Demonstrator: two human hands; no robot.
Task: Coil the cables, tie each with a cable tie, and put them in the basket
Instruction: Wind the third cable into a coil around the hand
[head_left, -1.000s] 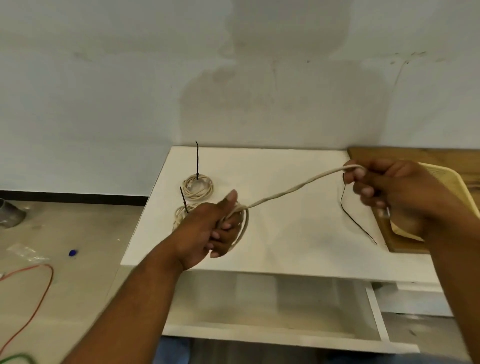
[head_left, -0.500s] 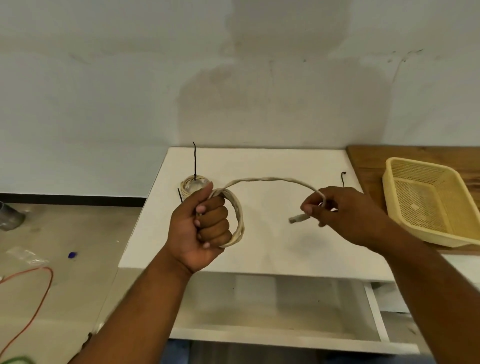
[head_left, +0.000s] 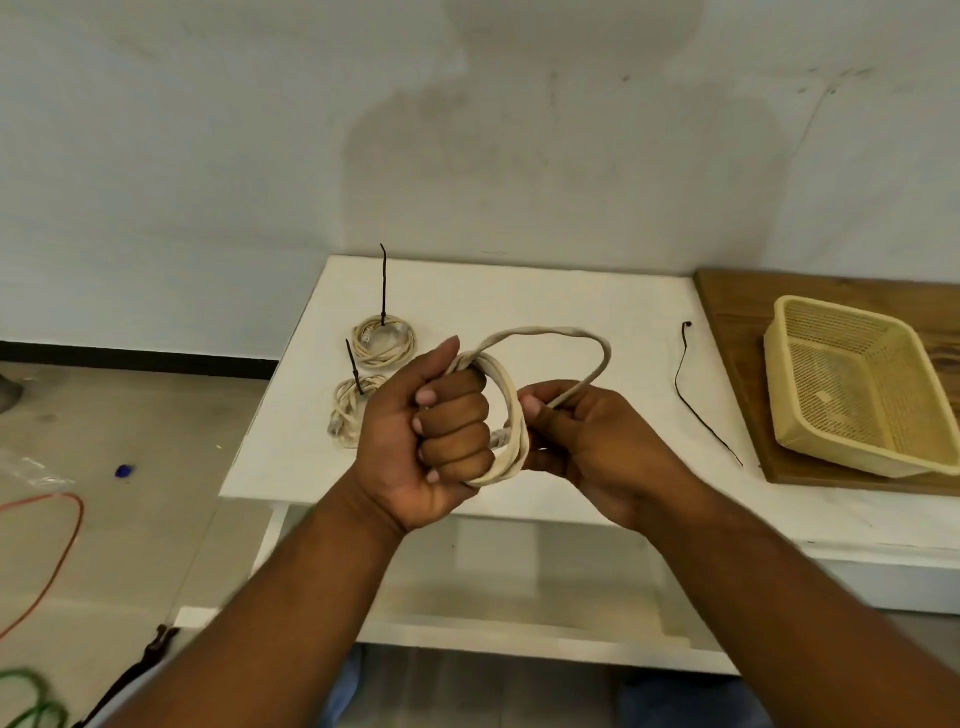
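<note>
My left hand (head_left: 434, 431) grips a coil of cream cable (head_left: 511, 415) in its fist, above the front of the white table (head_left: 613, 312). A last loop of the cable arches up and over to my right hand (head_left: 582, 441), which pinches its end right beside the coil. Two tied cream coils lie on the table's left: the far coil (head_left: 384, 340) and the near coil (head_left: 350, 410), each with a black tie sticking up. A loose black cable tie (head_left: 698, 400) lies at the table's right. The yellow mesh basket (head_left: 857, 436) stands empty on a wooden board.
The wooden board (head_left: 737, 332) adjoins the table's right side. A white wall rises directly behind the table. On the floor at the left lie an orange cable (head_left: 67, 551) and a green cable (head_left: 31, 701). A shelf sits under the tabletop.
My right hand has swung from far right back to the coil, bringing the cable's end with it. The straight stretch of cable has shortened into a small loop. The left hand rose slightly.
</note>
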